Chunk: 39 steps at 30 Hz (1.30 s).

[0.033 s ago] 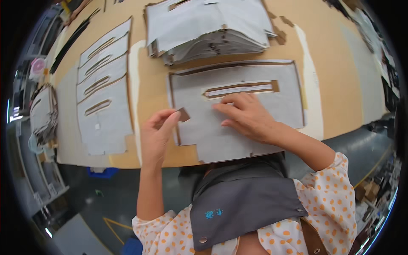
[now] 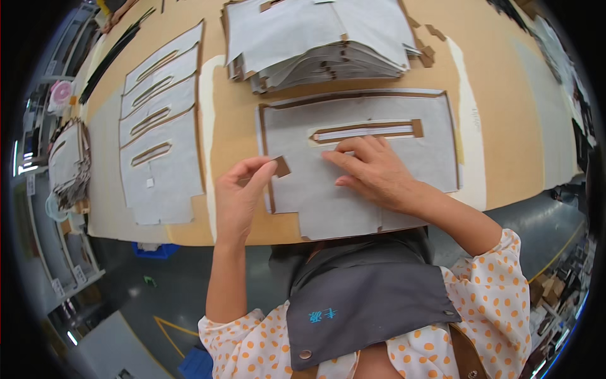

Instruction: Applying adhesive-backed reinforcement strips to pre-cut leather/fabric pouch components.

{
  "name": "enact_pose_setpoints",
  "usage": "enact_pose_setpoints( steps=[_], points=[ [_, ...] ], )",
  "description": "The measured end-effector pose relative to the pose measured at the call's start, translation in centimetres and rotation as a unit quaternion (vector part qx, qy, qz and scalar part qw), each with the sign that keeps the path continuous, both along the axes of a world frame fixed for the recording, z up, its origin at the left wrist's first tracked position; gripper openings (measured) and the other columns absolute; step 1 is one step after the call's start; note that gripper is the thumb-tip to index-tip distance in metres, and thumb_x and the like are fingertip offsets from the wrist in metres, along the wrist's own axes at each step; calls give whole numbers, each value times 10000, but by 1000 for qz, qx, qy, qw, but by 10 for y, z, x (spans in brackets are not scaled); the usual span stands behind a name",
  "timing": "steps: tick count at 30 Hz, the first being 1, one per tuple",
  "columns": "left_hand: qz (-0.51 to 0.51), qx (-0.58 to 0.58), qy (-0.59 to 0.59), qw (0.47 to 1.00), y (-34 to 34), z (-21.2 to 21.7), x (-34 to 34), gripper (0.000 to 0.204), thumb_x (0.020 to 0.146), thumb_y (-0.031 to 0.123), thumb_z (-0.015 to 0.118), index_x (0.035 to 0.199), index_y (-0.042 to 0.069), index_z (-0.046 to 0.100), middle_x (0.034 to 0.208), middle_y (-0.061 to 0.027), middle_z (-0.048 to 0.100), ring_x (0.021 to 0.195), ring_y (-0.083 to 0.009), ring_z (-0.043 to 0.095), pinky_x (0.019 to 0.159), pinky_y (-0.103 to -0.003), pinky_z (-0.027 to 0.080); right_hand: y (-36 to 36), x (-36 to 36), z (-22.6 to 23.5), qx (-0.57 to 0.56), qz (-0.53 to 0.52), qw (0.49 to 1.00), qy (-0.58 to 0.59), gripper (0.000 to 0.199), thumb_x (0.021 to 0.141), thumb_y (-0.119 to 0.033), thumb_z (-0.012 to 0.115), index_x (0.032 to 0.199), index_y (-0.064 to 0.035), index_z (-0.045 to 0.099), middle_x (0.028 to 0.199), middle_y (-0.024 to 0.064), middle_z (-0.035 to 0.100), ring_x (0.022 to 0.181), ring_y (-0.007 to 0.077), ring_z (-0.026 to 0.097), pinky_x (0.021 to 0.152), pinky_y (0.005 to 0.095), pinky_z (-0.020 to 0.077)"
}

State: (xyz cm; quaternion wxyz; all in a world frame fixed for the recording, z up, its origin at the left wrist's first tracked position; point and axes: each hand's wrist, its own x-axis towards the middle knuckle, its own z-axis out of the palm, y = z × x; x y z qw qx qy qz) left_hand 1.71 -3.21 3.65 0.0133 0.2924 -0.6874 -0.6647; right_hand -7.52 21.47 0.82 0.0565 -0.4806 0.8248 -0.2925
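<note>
A grey fabric panel (image 2: 429, 145) edged in brown lies flat on the tan table (image 2: 505, 95) in front of me. A long slot (image 2: 366, 131) with a brown border runs across its upper part. My left hand (image 2: 243, 192) pinches a small brown piece (image 2: 282, 167) between thumb and fingers at the panel's left edge. My right hand (image 2: 372, 174) lies flat on the panel just below the slot, fingers pointing left, holding nothing.
A thick stack of similar grey panels (image 2: 315, 38) sits behind the panel. Several overlapping panels (image 2: 161, 126) lie in a row to the left. Brown scraps (image 2: 429, 54) lie right of the stack. A shelf with more pieces (image 2: 66, 164) stands at far left, and a blue bin (image 2: 154, 251) sits under the table.
</note>
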Motion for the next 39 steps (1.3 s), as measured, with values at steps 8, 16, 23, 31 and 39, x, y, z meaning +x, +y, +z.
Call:
enact_pose_setpoints(
  steps=[8,16,23,31,39],
  points=[
    [-86,-44,-38,995,2,5,-27,152,878,154,772,966,35,737,825,32,673,769,-39,562,704,-201,418,-7,0,-8,-3,4,996,87,565,807,-303,759,1308,-86,616,1157,38,578,1019,219,533,875,377,415],
    [-123,-65,-73,988,7,-1,-52,170,883,160,748,975,18,736,820,-3,701,755,-54,587,712,-216,440,-6,1,-10,-3,-5,994,105,592,780,-319,768,1305,-90,618,1121,18,556,990,194,515,863,363,405],
    [-149,-89,-89,981,6,-10,-62,174,878,165,751,967,16,739,822,-4,703,754,-55,590,705,-214,441,-4,1,-8,-8,-6,995,102,573,786,-304,766,1292,-84,613,1120,9,547,989,179,513,868,349,401],
    [-138,-112,-98,979,9,-11,-66,173,862,166,769,951,19,751,810,23,673,728,-45,553,670,-202,422,-3,2,-11,-10,-9,996,88,554,802,-298,759,1286,-82,600,1123,6,542,1003,178,508,872,349,402],
    [-113,-113,-107,981,15,-9,-66,177,859,168,772,948,16,753,799,31,661,709,-39,528,636,-202,412,-5,2,-11,-25,-10,996,86,544,792,-293,767,1272,-97,602,1117,9,535,998,180,509,875,353,401]
  ],
)
